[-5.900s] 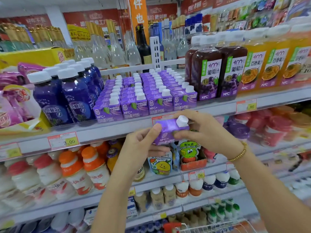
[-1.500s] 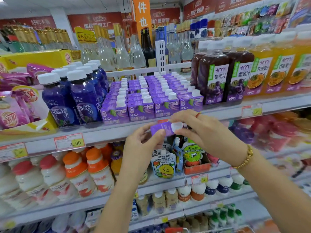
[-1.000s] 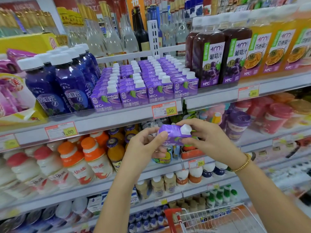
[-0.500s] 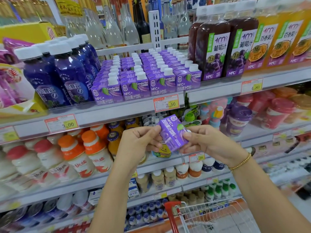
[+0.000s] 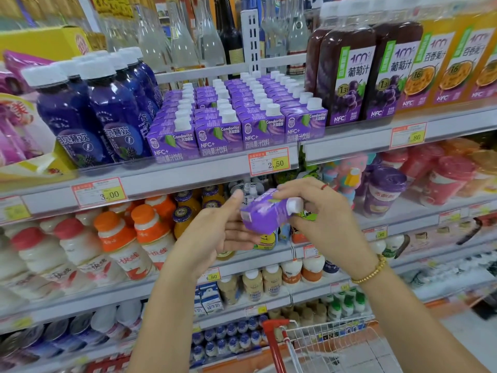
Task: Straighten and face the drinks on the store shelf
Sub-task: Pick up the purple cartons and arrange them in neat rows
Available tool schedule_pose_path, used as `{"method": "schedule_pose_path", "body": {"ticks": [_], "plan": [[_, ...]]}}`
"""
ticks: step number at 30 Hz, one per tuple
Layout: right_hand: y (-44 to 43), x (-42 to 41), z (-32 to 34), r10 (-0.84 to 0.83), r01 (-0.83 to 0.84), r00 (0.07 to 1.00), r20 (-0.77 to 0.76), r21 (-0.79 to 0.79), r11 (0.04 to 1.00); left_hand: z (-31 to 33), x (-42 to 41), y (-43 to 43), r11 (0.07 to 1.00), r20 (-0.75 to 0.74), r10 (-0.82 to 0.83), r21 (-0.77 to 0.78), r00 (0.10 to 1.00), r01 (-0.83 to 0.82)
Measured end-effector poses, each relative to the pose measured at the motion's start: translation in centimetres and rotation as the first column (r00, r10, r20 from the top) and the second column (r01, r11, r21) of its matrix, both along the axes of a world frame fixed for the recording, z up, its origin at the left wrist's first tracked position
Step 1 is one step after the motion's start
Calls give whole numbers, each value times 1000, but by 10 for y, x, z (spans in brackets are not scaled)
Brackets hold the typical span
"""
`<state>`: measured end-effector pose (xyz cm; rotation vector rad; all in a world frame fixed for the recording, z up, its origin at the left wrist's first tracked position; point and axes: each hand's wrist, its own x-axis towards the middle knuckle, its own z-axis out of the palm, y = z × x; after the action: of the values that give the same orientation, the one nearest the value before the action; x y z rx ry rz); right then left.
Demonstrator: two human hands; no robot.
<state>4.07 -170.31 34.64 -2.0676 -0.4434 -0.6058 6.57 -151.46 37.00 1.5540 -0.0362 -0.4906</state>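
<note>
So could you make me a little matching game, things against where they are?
Things:
1. purple carton
2. grape juice bottles
3. orange-capped bottles
4. shopping cart

Places:
A. bottom of the view, under the arms
B. upper shelf, right of the carton rows
C. held off the shelf, tipped sideways
D. second shelf, on the left

Pairs: 1-C, 2-B, 3-D, 4-A

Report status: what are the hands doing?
Right grip holds purple carton sideways by cap end. Left grip open beneath it. Nothing blocks shelf cartons.
</note>
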Motion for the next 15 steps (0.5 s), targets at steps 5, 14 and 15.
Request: {"method": "schedule_pose_path", "body": {"ticks": [5, 14, 15], "plan": [[-4, -1, 4, 109, -77, 973, 204, -161, 984, -1, 1, -3, 995, 72, -25, -96, 997, 32], [-9, -1, 16, 139, -145, 988, 66, 111, 983, 7, -2, -2, 993, 505, 119, -73, 855, -95], [-9, 0, 18, 119, -126, 983, 143, 45, 991, 8, -2, -3, 991, 517, 134, -94, 845, -100]]}}
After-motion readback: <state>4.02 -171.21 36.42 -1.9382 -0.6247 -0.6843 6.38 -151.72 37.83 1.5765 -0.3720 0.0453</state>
